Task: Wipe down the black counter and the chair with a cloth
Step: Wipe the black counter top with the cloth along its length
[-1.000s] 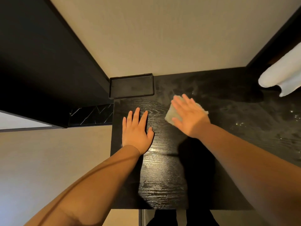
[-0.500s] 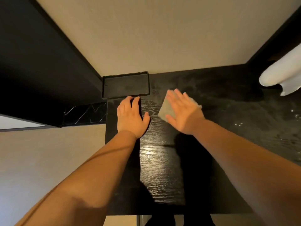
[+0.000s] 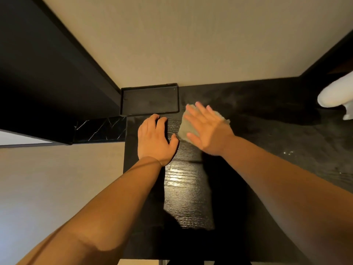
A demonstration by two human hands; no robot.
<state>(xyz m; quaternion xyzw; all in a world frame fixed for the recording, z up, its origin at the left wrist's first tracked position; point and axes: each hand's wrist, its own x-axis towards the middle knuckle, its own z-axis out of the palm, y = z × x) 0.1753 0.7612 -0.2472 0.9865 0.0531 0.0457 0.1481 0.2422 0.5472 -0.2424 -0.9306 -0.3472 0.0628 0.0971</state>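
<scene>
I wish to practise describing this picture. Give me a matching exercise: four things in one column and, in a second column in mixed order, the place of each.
Things:
1. cloth
2. black tray
3. left hand
4. white object

Places:
a. at the right edge of the view
b. under the flat right hand
c. in the far left corner of the counter, against the wall
d. resting on the counter just in front of the black tray

Pairs: 1-b, 2-c, 3-d, 4-a
</scene>
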